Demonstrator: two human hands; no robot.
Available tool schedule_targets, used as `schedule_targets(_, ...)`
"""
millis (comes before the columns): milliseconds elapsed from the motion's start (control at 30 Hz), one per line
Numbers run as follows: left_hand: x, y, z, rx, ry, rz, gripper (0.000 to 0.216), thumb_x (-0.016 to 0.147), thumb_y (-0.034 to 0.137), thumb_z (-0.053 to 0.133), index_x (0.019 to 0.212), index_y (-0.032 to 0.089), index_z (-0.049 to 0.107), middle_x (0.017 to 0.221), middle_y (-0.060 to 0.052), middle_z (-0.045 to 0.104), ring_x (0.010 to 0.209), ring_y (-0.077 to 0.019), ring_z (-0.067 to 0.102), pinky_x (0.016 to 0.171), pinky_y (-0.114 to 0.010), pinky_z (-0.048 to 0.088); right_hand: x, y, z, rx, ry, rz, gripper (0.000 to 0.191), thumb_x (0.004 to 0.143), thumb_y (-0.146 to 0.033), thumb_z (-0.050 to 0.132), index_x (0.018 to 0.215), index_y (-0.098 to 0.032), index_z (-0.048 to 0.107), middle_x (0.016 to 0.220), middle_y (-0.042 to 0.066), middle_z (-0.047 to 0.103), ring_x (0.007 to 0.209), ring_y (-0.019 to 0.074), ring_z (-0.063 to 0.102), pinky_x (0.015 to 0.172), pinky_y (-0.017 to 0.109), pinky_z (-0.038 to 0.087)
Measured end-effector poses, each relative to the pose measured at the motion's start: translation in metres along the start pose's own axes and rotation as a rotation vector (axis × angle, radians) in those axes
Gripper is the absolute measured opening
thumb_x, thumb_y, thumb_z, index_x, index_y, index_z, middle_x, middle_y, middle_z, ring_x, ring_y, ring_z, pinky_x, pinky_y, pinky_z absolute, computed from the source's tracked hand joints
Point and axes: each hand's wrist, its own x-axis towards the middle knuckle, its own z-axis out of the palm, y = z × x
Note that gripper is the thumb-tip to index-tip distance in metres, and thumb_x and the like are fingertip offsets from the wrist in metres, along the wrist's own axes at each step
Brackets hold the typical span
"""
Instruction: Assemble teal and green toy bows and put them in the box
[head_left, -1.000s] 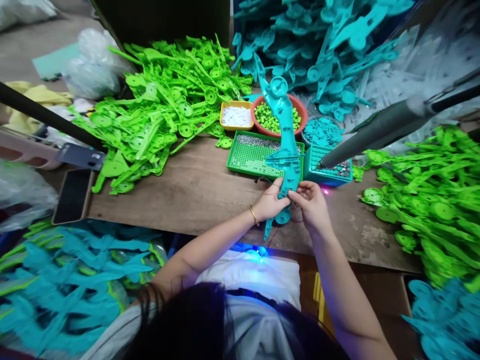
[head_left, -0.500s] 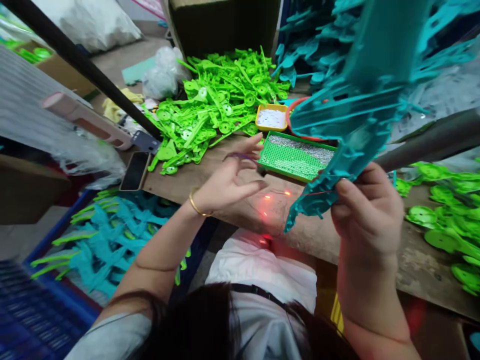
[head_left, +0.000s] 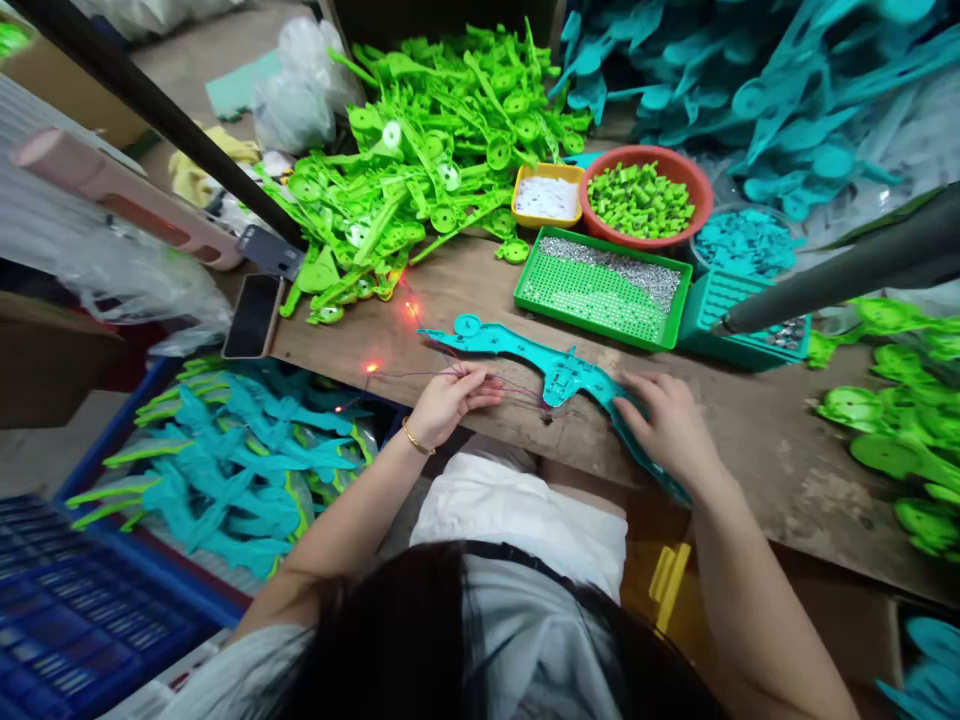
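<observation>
A long teal plastic part (head_left: pixel 525 352) lies flat across the wooden table (head_left: pixel 480 290), running left to right. My right hand (head_left: pixel 670 424) rests on its right end, fingers curled over it. Thin wires (head_left: pixel 420 372) with small glowing red lights trail from the part to the left. My left hand (head_left: pixel 452 399) pinches these wires just below the part's left half.
A green tray of small silver pieces (head_left: pixel 604 287), a yellow dish (head_left: pixel 547 196), a red bowl of green bits (head_left: pixel 645 197) and a teal tray (head_left: pixel 750 312) stand behind. Green parts (head_left: pixel 427 160) and teal parts (head_left: pixel 750 90) are heaped around. A phone (head_left: pixel 253 316) lies left; a grey tool (head_left: pixel 847 268) hangs right.
The teal part was held up near the camera in my right hand; it now lies flat on the table. My left hand went from open in the air to pinching the wires.
</observation>
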Motion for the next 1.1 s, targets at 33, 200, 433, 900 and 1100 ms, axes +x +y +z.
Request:
schedule_targets(33,0.0,-0.002,0.001,-0.006,-0.002,0.0,0.022,0.076,0.028,0.075,0.086,0.011,0.065,0.081,-0.008,0.074,0.072,-0.0145,0.072,0.071,-0.025,0.06,0.0,-0.009,0.001,-0.059,0.038,-0.051,0.032,0.087,-0.041,0.054,0.107,-0.02,0.066,0.104,0.013,0.068,0.098,0.0297,0.06,0.085,0.048,0.047)
schedule_targets(200,-0.001,0.003,0.005,0.023,-0.051,-0.021,0.029,0.073,0.032,0.078,0.085,0.011,0.064,0.076,-0.008,0.074,0.067,-0.0152,0.072,0.064,-0.023,0.059,-0.006,-0.066,0.026,-0.192,-0.136,-0.257,0.021,0.09,-0.038,0.054,0.088,-0.02,0.065,0.084,0.007,0.066,0.08,0.0226,0.056,0.071,0.036,0.04)
schedule_targets(433,0.003,0.016,-0.003,0.066,0.01,0.101,0.032,0.072,0.038,0.077,0.088,0.012,0.067,0.081,-0.007,0.074,0.07,-0.0148,0.071,0.064,-0.024,0.057,-0.027,-0.07,0.055,-0.273,-0.191,-0.174,0.023,0.093,-0.032,0.049,0.092,-0.014,0.064,0.079,0.01,0.064,0.078,0.0252,0.061,0.066,0.036,0.04)
schedule_targets(900,0.017,0.071,-0.01,-0.238,0.078,0.314,0.009,0.088,0.026,0.06,0.091,0.019,0.064,0.076,0.001,0.072,0.074,-0.0144,0.071,0.08,-0.031,0.056,-0.048,-0.053,0.025,1.476,0.03,0.605,0.02,0.067,-0.037,0.081,0.083,-0.027,0.073,0.072,0.001,0.072,0.06,0.0119,0.066,0.06,0.028,0.055)
schedule_targets(1100,0.032,0.084,-0.003,-0.182,0.03,0.238,0.018,0.095,0.026,0.048,0.093,0.016,0.063,0.075,-0.002,0.073,0.069,-0.016,0.071,0.071,-0.031,0.056,-0.065,-0.037,0.018,1.595,0.16,0.73,0.028,0.054,-0.035,0.088,0.078,-0.029,0.075,0.069,0.0,0.067,0.056,0.0059,0.054,0.054,0.023,0.048)
